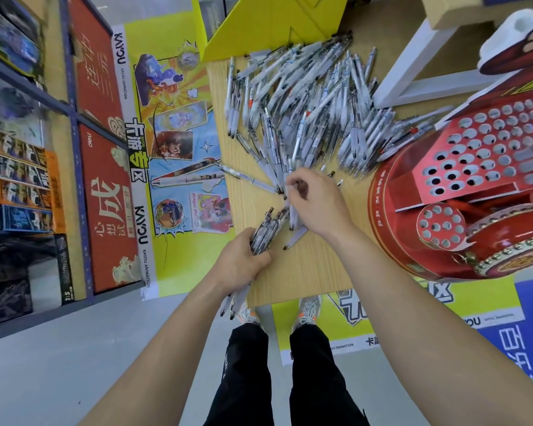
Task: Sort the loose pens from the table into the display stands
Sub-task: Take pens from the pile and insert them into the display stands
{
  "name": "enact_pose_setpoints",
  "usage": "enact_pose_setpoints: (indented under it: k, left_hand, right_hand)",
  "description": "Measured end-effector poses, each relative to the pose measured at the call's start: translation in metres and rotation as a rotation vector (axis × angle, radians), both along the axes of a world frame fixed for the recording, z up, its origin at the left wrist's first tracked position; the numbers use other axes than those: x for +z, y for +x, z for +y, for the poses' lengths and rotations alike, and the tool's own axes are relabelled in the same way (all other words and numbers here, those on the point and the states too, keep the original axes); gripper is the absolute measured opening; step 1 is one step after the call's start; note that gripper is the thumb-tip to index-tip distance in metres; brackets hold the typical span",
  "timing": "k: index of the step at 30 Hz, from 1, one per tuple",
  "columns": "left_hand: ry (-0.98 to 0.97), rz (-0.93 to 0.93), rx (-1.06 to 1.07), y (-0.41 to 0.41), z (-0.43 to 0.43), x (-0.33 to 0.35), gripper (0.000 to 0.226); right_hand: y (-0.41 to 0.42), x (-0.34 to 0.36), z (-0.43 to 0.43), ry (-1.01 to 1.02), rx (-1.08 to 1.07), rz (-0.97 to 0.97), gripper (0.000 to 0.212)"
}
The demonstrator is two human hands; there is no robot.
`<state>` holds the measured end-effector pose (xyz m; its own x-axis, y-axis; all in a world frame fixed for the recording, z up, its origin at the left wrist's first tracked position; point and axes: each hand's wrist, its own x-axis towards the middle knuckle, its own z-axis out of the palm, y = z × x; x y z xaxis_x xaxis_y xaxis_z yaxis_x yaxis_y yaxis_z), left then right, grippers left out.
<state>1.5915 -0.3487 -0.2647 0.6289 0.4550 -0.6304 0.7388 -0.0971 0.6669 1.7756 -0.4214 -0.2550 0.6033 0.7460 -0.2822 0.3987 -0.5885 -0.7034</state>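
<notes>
Head view: at a wooden table [314, 272], the left hand [240, 262] grips a bundle of pens [266, 229], fingers wrapped round the barrels; the bundle's long axis runs from the table's near edge up and to the right, its dark tips pointing towards the right hand [316, 204]. That hand reaches just ahead, curled, and its fingertips [293, 187] appear to pinch the near end of a single pen [292, 170] at the closest fringe of the loose pile [305, 112]. The pile fans away from the person across the far half of the table, and most pens lie lengthwise, pointing back at the hands. The red display stand [480, 155], its face drilled with rows of round holes, most of them apparently vacant, stands to the right, and the right hand is the nearer to it. Any move to fill it looks likely to swing rightward from the bundle. The pens are slim, with white or grey printed barrels, dark tips and a few red touches; finer markings are too blurred to read
</notes>
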Motion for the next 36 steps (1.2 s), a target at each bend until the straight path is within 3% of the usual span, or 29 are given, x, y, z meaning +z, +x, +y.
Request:
enact_pose_setpoints:
  k: [4, 7, 13, 15, 18, 23, 29, 36]
  left_hand:
    - [-0.007, 0.007, 0.015, -0.009, -0.001, 0.001, 0.017]
    - [-0.046, -0.006, 0.072, -0.012, -0.004, 0.007, 0.017]
    - [-0.077, -0.026, 0.133, -0.015, -0.002, 0.036, 0.007]
    - [-0.072, -0.025, 0.140, -0.017, -0.001, 0.049, 0.006]
    - [-0.085, -0.043, 0.169, -0.017, -0.003, 0.072, 0.007]
    - [-0.072, -0.074, 0.114, -0.012, -0.017, 0.111, 0.012]
    - [-0.060, -0.159, 0.027, 0.005, -0.035, 0.151, 0.016]
    - [-0.045, -0.258, -0.108, 0.043, -0.062, 0.192, 0.017]
  right_hand:
    - [0.007, 0.002, -0.008, 0.068, -0.104, -0.011, 0.008]
    - [0.003, 0.005, -0.016, 0.101, -0.140, 0.012, 0.013]
    - [-0.011, 0.029, -0.038, 0.090, -0.134, -0.026, 0.065]
    - [-0.014, 0.040, -0.046, 0.044, -0.121, -0.033, 0.071]
    - [-0.019, 0.064, -0.059, 0.042, -0.141, -0.032, 0.058]
    - [-0.025, 0.114, -0.079, 0.133, -0.171, -0.047, 0.019]
    - [-0.026, 0.162, -0.108, 0.173, -0.233, -0.105, 0.043]
    - [-0.003, 0.236, -0.155, 0.272, -0.400, -0.303, 0.034]
